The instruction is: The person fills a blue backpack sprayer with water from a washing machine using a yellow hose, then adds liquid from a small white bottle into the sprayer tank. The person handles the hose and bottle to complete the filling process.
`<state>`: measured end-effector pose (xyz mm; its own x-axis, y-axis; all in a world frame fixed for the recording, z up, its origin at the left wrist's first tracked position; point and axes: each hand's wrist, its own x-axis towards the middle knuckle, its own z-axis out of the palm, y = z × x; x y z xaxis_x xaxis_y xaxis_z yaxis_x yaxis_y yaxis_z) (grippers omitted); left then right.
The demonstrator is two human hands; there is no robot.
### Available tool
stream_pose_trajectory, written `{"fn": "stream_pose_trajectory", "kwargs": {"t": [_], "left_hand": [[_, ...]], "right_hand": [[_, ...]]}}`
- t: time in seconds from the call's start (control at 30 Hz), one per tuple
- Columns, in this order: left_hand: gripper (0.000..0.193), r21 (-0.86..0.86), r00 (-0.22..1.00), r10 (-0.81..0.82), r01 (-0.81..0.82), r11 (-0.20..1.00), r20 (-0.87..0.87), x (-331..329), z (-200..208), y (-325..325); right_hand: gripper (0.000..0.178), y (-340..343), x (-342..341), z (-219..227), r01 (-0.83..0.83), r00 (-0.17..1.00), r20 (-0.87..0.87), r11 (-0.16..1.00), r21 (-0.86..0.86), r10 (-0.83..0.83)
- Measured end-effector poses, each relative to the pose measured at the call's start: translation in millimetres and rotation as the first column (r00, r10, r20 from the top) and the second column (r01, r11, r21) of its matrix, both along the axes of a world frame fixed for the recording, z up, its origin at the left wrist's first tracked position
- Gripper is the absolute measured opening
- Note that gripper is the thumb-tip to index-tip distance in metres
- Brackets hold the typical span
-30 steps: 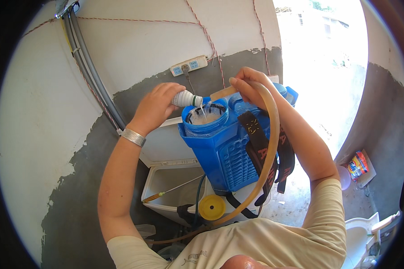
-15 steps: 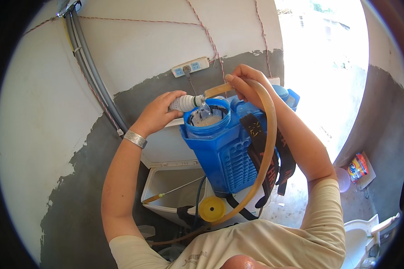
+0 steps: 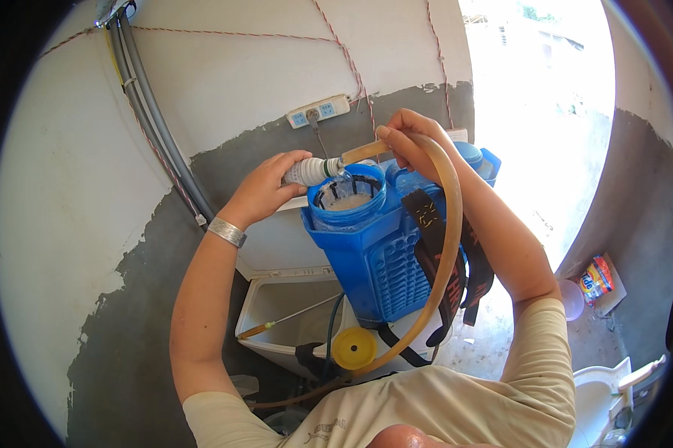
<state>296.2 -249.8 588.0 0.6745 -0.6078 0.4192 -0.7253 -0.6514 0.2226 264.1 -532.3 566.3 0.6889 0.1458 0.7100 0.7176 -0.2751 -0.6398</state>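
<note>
My left hand (image 3: 265,187) is closed around a small white ribbed bottle (image 3: 312,172), tipped sideways with its mouth to the right. My right hand (image 3: 415,142) grips a yellowish hose (image 3: 454,201) near its end, which meets the bottle's mouth. Both are above the round open mouth of a blue backpack sprayer tank (image 3: 370,261). Inside that mouth, a strainer basket (image 3: 349,200) shows pale, foamy liquid. The hose loops down past the tank's right side toward my body. Black straps (image 3: 426,231) hang from the tank.
Below the tank is an open white box (image 3: 269,302) with a yellow-handled screwdriver (image 3: 256,331) across it. A round yellow cap (image 3: 354,349) lies nearby. A power strip (image 3: 318,111) is fixed to the wall behind. At right are a bright doorway and a colourful packet (image 3: 597,278) on the floor.
The clear stream falling from the bottle's mouth into the tank has shrunk to little or nothing. The bottle and both hands hold nearly the same place.
</note>
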Motion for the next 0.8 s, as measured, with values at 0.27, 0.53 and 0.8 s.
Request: {"fn": "stream_pose_trajectory", "kwargs": {"t": [0.27, 0.53, 0.8], "left_hand": [[0.048, -0.003, 1.0, 0.005, -0.005, 1.0, -0.009, 1.0, -0.5, 0.2], [0.048, -0.016, 1.0, -0.003, 0.003, 1.0, 0.002, -0.1, -1.0, 0.2], [0.049, -0.18, 0.978, -0.102, 0.07, 0.981, -0.18, 11.9, -9.0, 8.1]], "right_hand": [[0.025, 0.8, 3.7, -3.1, -0.025, 1.0, 0.016, 1.0, 0.0, 0.025], [0.024, 1.4, 2.0, -4.0, -0.037, 0.999, 0.01, 0.999, 0.008, 0.037], [0.025, -0.4, 3.3, -5.4, -0.037, 0.999, -0.001, 0.999, -0.001, 0.037]]}}
